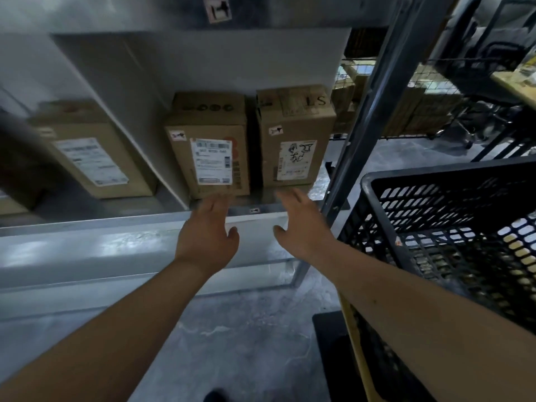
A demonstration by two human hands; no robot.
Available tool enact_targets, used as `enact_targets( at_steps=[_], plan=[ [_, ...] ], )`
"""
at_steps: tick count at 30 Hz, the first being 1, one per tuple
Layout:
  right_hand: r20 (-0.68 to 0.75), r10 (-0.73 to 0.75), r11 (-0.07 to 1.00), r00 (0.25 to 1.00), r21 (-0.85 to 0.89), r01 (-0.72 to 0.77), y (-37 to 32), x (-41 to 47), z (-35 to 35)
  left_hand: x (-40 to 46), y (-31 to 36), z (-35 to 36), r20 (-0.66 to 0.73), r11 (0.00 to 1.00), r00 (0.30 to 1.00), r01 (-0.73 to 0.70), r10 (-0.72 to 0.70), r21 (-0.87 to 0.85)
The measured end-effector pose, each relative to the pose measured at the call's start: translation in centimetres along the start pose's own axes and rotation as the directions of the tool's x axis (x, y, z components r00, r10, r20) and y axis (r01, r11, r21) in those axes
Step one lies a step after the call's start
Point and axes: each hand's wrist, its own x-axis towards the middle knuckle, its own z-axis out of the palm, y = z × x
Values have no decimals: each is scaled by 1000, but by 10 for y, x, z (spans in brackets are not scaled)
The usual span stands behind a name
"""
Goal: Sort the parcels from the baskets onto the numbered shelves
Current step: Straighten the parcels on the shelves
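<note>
Parcels: two cardboard boxes stand on the shelf (261, 208) just past the fingertips, middle box (210, 146) ahead of the left hand (207, 232), right box (294, 137) ahead of the right hand (301, 224). Both hands are empty with fingers loosely spread, though left fingertips may touch the box's lower edge. Next, I'd square both boxes, labels facing out, then return to the black basket (452, 227) right of the right arm.
</note>
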Motion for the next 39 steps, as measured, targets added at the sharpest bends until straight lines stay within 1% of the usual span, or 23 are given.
enact_targets(
  at_steps=[4,8,13,15,18,23,27,34,37,39],
  plan=[
    [-10,-99,995,995,-3,99,-27,-8,0,-7,-22,-30,-28,998,997,68,-68,6],
    [-30,-123,992,992,-29,122,-46,4,12,4,-34,-45,-46,999,998,35,-34,27],
    [41,-84,993,996,-74,87,-54,31,26,25,-44,-40,1,999,1000,-22,22,40],
    [25,-90,991,996,-102,92,-55,43,30,33,-47,-34,14,999,1000,-19,19,32],
    [20,-74,989,997,-129,76,-55,59,34,42,-51,-26,-4,1000,1000,-9,9,6],
    [-36,-90,991,995,-105,86,-53,70,36,44,-54,-19,-44,1000,999,-13,12,-19],
    [-40,-81,991,996,-111,76,-54,74,37,44,-55,-16,-43,999,999,-14,12,-34],
    [12,-62,992,998,-109,63,-59,59,27,37,-52,-27,-25,1000,1000,7,-7,-14],
    [57,-87,989,995,-117,94,-65,37,16,21,-50,-38,-15,1000,1000,-2,2,-3],
    [84,-104,989,991,-94,112,-69,18,11,6,-48,-47,14,1000,1000,24,-24,10]
  ],
)
